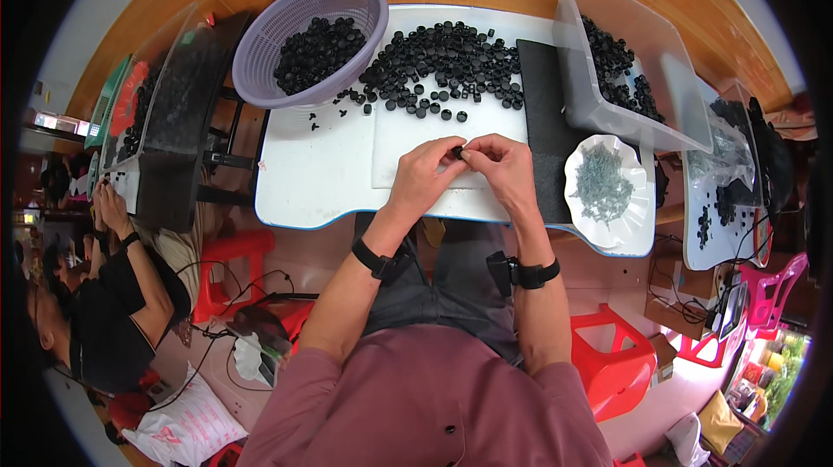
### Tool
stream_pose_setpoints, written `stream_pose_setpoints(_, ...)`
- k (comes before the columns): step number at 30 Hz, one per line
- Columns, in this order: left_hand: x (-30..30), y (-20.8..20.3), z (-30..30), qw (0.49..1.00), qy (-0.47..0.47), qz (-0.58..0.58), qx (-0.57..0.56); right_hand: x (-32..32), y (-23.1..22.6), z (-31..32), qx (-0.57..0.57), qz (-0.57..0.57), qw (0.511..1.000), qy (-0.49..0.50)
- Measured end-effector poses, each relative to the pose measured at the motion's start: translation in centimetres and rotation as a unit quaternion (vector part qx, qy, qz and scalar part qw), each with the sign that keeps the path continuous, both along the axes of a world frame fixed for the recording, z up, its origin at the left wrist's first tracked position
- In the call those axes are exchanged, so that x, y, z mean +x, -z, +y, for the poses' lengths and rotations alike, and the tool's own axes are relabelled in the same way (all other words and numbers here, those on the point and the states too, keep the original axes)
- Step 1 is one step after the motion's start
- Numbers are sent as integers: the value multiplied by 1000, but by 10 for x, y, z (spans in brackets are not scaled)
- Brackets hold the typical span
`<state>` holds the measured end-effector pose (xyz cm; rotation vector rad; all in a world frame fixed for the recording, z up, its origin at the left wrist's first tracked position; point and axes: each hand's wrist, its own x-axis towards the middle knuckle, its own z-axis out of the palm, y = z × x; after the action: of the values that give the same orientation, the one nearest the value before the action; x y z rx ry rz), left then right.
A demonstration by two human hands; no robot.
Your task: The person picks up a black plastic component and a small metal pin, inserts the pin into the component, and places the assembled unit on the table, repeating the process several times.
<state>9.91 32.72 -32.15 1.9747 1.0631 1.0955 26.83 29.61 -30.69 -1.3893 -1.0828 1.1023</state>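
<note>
Above the near middle of the white table [304, 180], both my hands meet fingertip to fingertip. My left hand [420, 179] is closed in a pinch on a small round black cap [457, 153]. Against the cap's right side, the thumb and fingers of my right hand [505, 174] are pressed together; whatever they hold is hidden. Just beyond my hands, a wide heap of loose black caps [447, 59] covers the far part of the table. On the right, a white fluted dish [638, 185] holds a pile of small greyish translucent pieces [603, 182].
A purple basket [250, 59] of black caps stands at the far left, a clear plastic bin [625, 124] with more at the far right. Between them lies a dark mat [545, 102]. Red stools [612, 354] flank me. Another person [113, 302] works at the left.
</note>
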Motion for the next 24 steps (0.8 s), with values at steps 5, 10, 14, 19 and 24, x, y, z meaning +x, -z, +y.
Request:
stream_pose_setpoints(5, 0, -1, 0, 1000, 3, -11, -28, -1, 0, 0, -8, 5, 1000, -1)
stream_pose_setpoints(10, 1, 0, 1, 1000, -3, 6, -5, 1, 1, -2, 13, -11, 1000, 4)
stream_pose_setpoints(14, 0, 0, 2, 1000, -3, 11, -16, -3, -1, 0, 5, -21, 1000, 18)
stream_pose_setpoints(19, 0, 2, 2, 999, -6, -1, -32, -1, 0, 1, -5, 7, 1000, 11)
stream_pose_setpoints(24, 0, 2, 1, 1000, -8, -11, -24, -2, 0, -3, 10, -6, 1000, 6)
